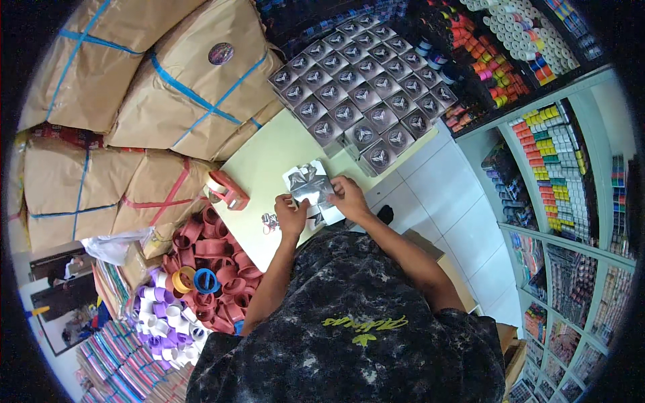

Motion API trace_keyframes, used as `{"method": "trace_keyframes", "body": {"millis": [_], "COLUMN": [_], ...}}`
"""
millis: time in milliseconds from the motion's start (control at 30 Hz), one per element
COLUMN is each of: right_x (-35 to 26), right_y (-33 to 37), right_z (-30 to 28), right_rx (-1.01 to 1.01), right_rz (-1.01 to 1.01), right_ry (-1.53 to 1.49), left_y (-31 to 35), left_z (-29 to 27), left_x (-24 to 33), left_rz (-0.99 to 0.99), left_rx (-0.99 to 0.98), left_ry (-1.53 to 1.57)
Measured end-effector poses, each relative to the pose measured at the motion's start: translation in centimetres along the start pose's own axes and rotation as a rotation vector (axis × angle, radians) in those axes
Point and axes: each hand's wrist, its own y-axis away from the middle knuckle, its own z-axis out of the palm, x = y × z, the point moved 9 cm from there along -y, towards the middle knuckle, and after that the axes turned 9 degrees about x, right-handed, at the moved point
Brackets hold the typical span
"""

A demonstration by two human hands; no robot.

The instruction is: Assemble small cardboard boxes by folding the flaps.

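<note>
Both hands are at a grey and white flat cardboard box blank (311, 188) over the pale table (259, 161). Its dark printed panel is shiny, and white flaps stick out around it. My left hand (291, 216) grips its near left edge, thumb on the panel. At the right edge my right hand (349, 197) pinches it with curled fingers. Left of my left hand lies a small tangle of dark and reddish pieces (270, 222), too small to make out. A red tape dispenser (232, 193) stands at the table's left edge.
Small grey printed boxes (363, 94) sit in close rows at the table's far end. Brown wrapped bundles (188, 87) rise at the left. Red plastic rings (215, 248) and white and purple ones (164, 316) heap below them. Stocked shelves (557, 174) line the right, beyond white floor tiles (443, 181).
</note>
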Motion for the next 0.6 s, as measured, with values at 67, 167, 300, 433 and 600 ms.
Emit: {"method": "trace_keyframes", "body": {"millis": [67, 167, 300, 433, 600], "right_x": [-0.2, -0.6, -1.1, -0.6, -0.9], "right_y": [0.1, 0.1, 0.1, 0.0, -0.1], "right_z": [0.0, -0.3, -0.4, -0.2, 0.0], "right_rx": [0.005, 0.037, 0.025, 0.015, 0.013], "right_rz": [0.005, -0.027, -0.039, 0.007, -0.009], "right_ry": [-0.038, -0.068, -0.073, -0.111, -0.135], "left_y": [-0.1, 0.0, -0.1, 0.3, 0.4], "left_z": [-0.5, -0.6, -0.7, -1.2, -2.0], "left_x": [1.0, 1.0, 0.5, 3.0, 3.9], "left_rz": [0.159, 0.188, 0.203, 0.128, 0.109], "left_rx": [0.044, 0.071, 0.075, 0.046, 0.07], "left_ry": [-0.105, -0.098, -0.061, 0.039, 0.119]}}
